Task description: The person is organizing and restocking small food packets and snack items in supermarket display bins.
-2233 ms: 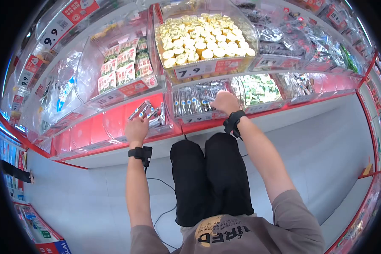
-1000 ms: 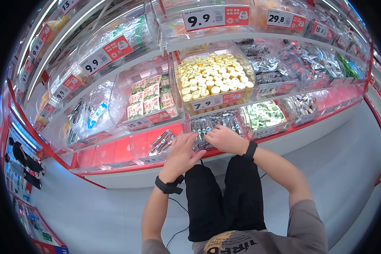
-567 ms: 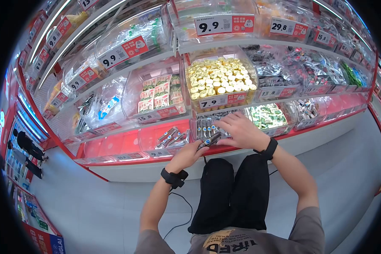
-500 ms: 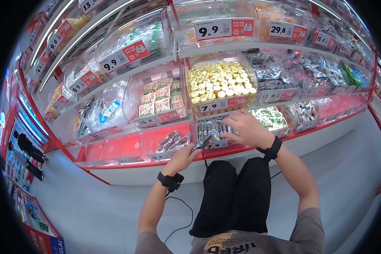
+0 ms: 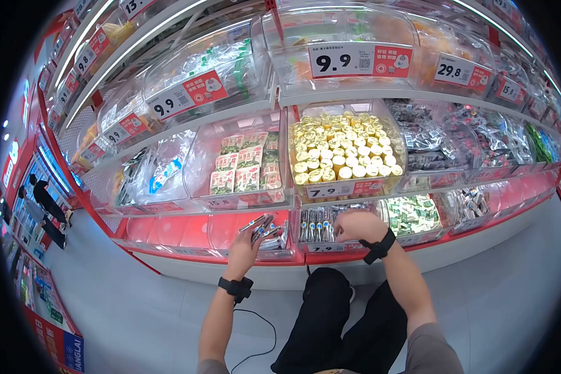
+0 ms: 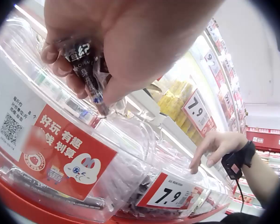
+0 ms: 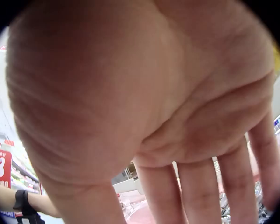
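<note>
In the head view my left hand [image 5: 242,255] is over a low clear bin at the shelf's front, gripping dark wrapped snack sticks [image 5: 255,222]. The left wrist view shows a dark wrapped snack stick [image 6: 87,70] with white lettering between its thumb and curled fingers. Several more silvery sticks [image 5: 272,242] lie in the bin below. My right hand [image 5: 364,225] is over the neighbouring bin of upright dark snack sticks [image 5: 318,225]. Its fingers stretch downward and apart in the right wrist view, and no stick shows in them.
Gold-topped rolls [image 5: 346,149] fill a bin above, behind a 7.9 price tag [image 5: 324,190]. Green-and-white packets [image 5: 412,213] are in a bin to the right. Two people [image 5: 43,209] stand in the aisle at far left. A black cable [image 5: 274,330] trails over the floor.
The left hand has carried a stick from the middle bin leftward to the left bin. The right hand stays over the middle bin, its fingers lower. The head view has shifted.
</note>
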Demonstrator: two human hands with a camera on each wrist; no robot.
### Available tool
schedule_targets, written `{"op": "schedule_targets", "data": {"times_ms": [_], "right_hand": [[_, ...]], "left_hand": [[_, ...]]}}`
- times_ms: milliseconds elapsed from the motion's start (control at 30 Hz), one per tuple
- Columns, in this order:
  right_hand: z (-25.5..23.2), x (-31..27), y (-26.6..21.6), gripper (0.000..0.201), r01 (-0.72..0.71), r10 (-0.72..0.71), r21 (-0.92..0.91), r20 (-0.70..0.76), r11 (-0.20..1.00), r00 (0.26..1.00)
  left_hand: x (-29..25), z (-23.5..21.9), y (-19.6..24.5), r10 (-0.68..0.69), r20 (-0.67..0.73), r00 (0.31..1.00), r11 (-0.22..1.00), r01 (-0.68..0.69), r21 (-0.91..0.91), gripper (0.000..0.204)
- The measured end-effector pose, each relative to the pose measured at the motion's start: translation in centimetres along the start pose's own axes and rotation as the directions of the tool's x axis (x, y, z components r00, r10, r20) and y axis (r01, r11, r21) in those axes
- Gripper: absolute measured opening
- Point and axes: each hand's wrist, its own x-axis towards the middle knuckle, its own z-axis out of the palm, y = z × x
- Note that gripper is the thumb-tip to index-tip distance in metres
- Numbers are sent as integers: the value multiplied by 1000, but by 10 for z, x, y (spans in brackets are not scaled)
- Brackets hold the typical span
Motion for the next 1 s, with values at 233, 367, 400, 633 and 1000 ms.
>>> {"op": "schedule_targets", "data": {"times_ms": [233,367,400,633,1000], "right_hand": [[12,-25,18,38,-103,130,227,-107,968,986],[15,-27,44,35,-151,138,542,65,826,988],[25,-24,52,32,-124,158,453,-38,883,987],[65,-25,45,21,-98,192,455,-165,885,967],[12,-27,25,27,-187,230,395,-66,900,971]], "left_hand": [[45,40,-7,-88,231,969,996,88,11,34],[58,59,-18,-127,286,950,991,136,-10,36],[53,58,-12,-152,314,937,988,157,8,37],[32,52,17,17,-196,980,995,-35,-88,12],[60,91,115,195,217,956,979,-202,6,31]]}}
